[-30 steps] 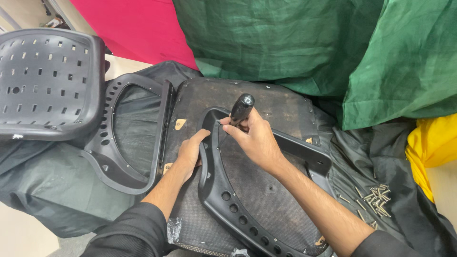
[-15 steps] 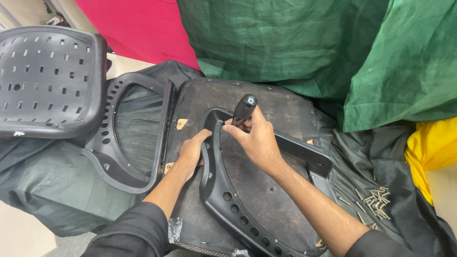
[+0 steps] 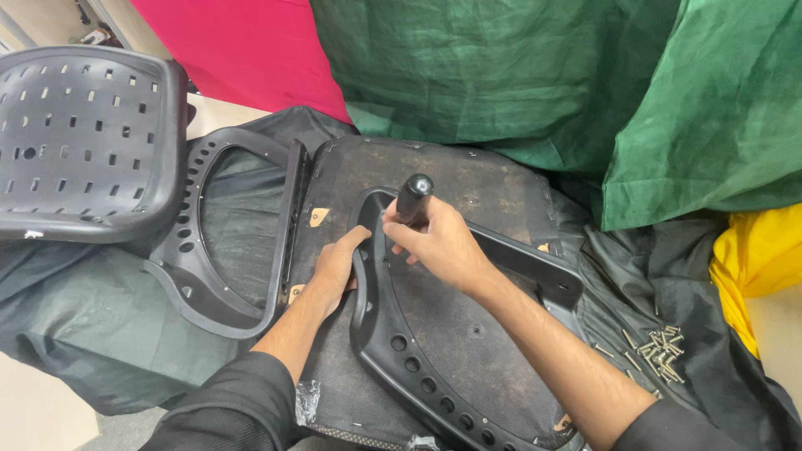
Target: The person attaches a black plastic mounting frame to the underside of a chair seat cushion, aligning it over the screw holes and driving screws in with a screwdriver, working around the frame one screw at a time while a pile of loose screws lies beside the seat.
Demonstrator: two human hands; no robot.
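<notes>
Draped cloths fill the background: a green cloth (image 3: 535,92) across the top and right, a pink cloth (image 3: 242,50) at upper left, and a yellow cloth (image 3: 756,250) at the right edge, with dark grey fabric (image 3: 75,326) spread beneath the work. On it lies a flat, dark seat board (image 3: 468,175), and resting on the board is a black plastic frame (image 3: 393,334) with a row of round holes along its rim. The right hand (image 3: 443,246) has its fingers clamped around the black handle of a screwdriver (image 3: 413,199), which stands nearly upright at the frame's upper left corner; its tip is hidden behind the hand. The left hand (image 3: 338,267) lies flat just beside it, fingers together, pressing on the board and touching the frame's outer left edge. A second black frame (image 3: 225,250) of similar shape lies to the left, touching the board's edge, and a perforated grey plastic seat shell (image 3: 83,142) sits at far left, overlapping that frame. A small heap of screws (image 3: 656,347) lies on the dark fabric at right, well apart from both hands.
</notes>
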